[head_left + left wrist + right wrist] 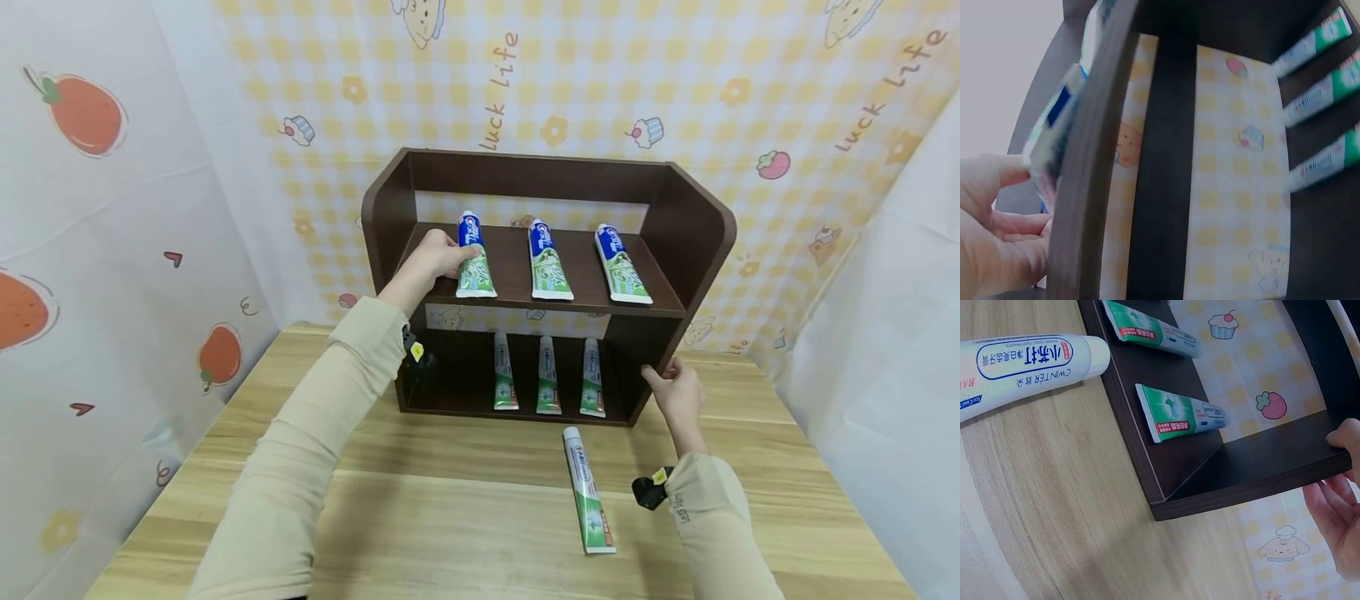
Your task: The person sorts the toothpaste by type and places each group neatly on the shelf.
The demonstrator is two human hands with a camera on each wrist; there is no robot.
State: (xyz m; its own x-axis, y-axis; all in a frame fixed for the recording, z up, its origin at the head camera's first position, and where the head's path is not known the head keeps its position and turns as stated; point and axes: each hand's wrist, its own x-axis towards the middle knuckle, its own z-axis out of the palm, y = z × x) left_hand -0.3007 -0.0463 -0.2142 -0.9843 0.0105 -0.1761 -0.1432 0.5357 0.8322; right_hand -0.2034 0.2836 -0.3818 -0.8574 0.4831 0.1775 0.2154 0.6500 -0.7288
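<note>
On the upper board of a dark brown two-tier shelf (540,164), my left hand (437,254) pinches the leftmost blue-and-green toothpaste tube (476,271). Its thumb lies over the tube, and in the left wrist view the fingers reach past the board's front edge (1088,156). Two like tubes lie to its right, a middle tube (549,262) and a right tube (622,265). My right hand (678,392) grips the shelf's right side panel low down, thumb on the inner face (1279,447) and fingers outside.
Three grey-and-green toothpaste tubes (547,375) lie in a row on the lower board. Another white-and-green tube (588,492) lies on the wooden table (450,517) in front of the shelf. A patterned cloth (450,92) hangs behind.
</note>
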